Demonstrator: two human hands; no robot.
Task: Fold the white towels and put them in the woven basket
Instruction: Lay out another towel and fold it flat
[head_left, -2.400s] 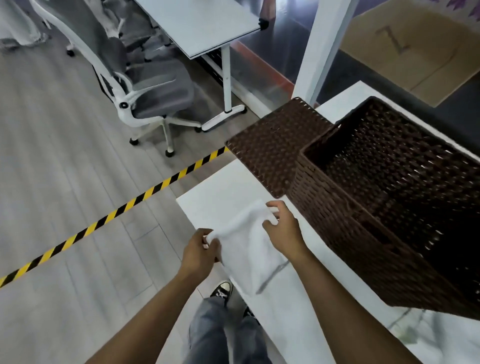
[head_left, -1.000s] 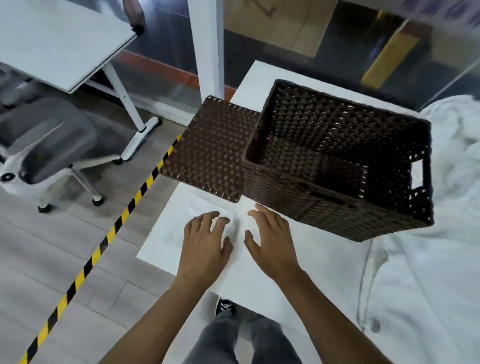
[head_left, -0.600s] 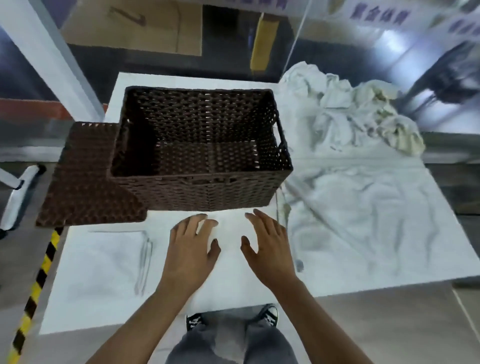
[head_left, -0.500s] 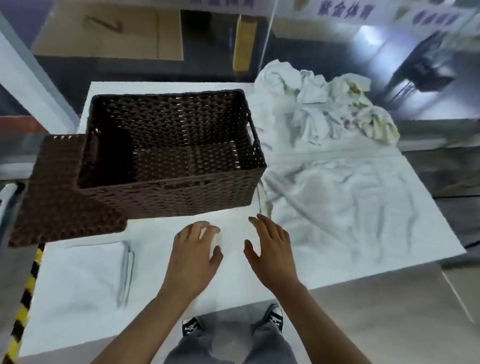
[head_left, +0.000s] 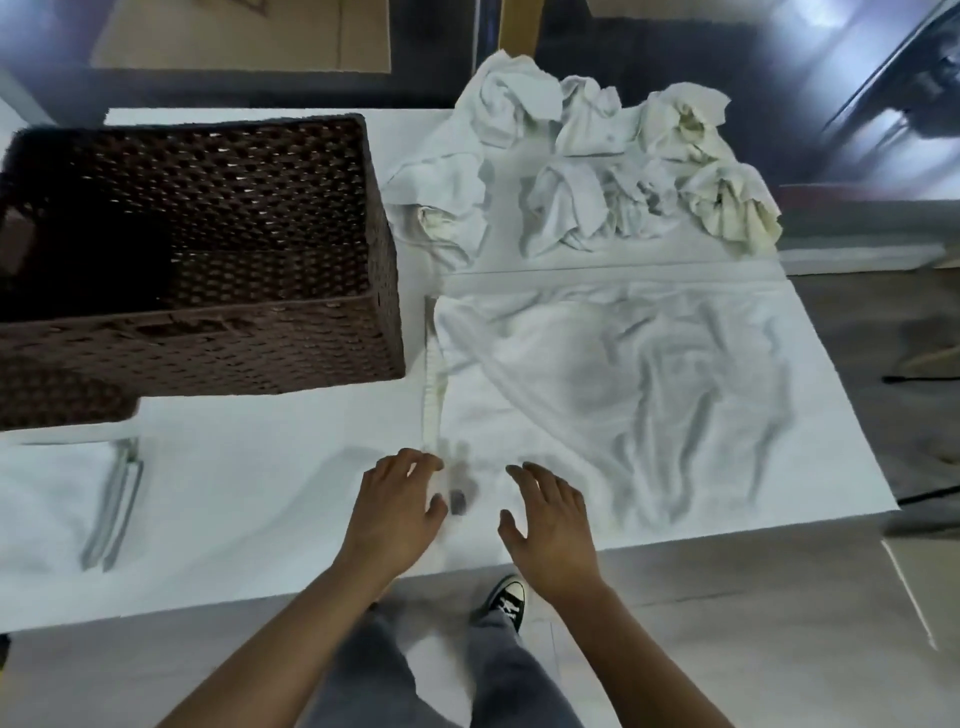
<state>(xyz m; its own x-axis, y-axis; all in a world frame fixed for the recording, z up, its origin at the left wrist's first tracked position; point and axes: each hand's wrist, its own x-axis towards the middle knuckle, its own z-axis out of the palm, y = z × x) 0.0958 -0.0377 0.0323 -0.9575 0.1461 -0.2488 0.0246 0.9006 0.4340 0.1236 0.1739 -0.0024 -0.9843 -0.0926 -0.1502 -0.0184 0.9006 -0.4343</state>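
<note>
A dark brown woven basket (head_left: 270, 353) stands empty at the back left of the white table (head_left: 270, 483). A folded white towel (head_left: 52, 499) lies flat at the near left. A large white towel (head_left: 623, 384) is spread out, wrinkled, over the right half. Behind it sits a heap of several crumpled white towels (head_left: 597, 176). My left hand (head_left: 397, 506) and my right hand (head_left: 550, 514) hover with fingers spread over the near edge of the spread towel, holding nothing.
The basket's flat woven lid (head_left: 57, 395) pokes out under its left front corner. The table's front edge runs just below my hands, with grey floor and my shoes (head_left: 506, 600) beneath. A dark glass wall rises behind the table.
I laid the folded towel flat at the left and let go. My view and both hands then swung right, from the folded towel to the spread towel's near edge.
</note>
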